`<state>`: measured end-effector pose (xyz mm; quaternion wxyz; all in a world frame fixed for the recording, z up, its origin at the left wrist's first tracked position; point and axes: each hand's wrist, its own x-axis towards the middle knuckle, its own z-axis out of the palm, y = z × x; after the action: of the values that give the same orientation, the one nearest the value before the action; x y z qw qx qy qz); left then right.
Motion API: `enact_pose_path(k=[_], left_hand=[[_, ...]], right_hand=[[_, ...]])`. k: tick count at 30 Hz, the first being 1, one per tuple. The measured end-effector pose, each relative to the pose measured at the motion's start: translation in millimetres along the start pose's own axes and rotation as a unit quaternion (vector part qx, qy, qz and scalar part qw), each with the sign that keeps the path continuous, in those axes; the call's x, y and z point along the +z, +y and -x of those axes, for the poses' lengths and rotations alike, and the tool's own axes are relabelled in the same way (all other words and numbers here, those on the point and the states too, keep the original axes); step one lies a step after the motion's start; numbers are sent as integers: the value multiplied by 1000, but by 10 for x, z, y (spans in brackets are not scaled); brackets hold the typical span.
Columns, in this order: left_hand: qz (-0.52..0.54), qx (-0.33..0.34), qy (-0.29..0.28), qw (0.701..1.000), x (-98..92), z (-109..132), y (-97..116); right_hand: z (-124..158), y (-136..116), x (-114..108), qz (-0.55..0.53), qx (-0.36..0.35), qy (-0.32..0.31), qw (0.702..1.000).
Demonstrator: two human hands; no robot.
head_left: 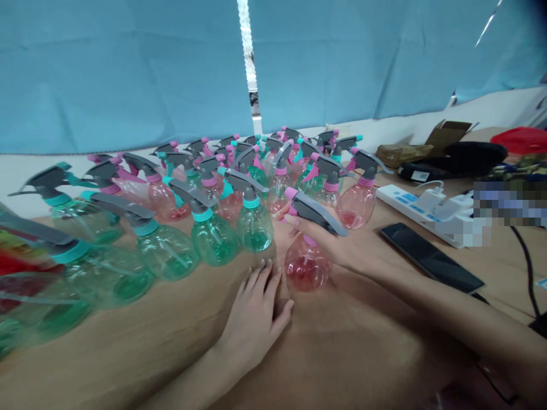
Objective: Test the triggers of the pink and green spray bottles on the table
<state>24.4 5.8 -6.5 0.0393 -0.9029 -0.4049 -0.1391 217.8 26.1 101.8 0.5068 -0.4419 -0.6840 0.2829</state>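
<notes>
My right hand (pixel 339 246) is wrapped round the neck of a spray bottle (pixel 306 271) with a clear pink body, a grey head and a pink nozzle. Red-pink liquid or tint shows in its base, which appears to rest on the table. Part of the neck is hidden by the fingers. Just left of that bottle, my left hand (pixel 255 313) lies palm down on the wooden table (pixel 171 353), fingers stretched out and holding nothing. Beyond its fingertips stands a green spray bottle (pixel 255 230). Another pink spray bottle (pixel 358 205) stands behind my right hand.
Several more green and pink spray bottles (pixel 168 250) crowd the left and back of the table. To the right are a black phone (pixel 429 256), a white power strip (pixel 421 213) with plugs, and a cable (pixel 526 262). A blue curtain (pixel 128 74) hangs behind.
</notes>
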Motion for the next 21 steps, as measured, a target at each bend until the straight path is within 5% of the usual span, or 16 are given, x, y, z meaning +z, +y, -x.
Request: enact_pose_path(k=[21], left_hand=[[3,-4,-6,1000,-4,-5,14]], right_hand=[[-2,-50,13,17,14,7,1000]])
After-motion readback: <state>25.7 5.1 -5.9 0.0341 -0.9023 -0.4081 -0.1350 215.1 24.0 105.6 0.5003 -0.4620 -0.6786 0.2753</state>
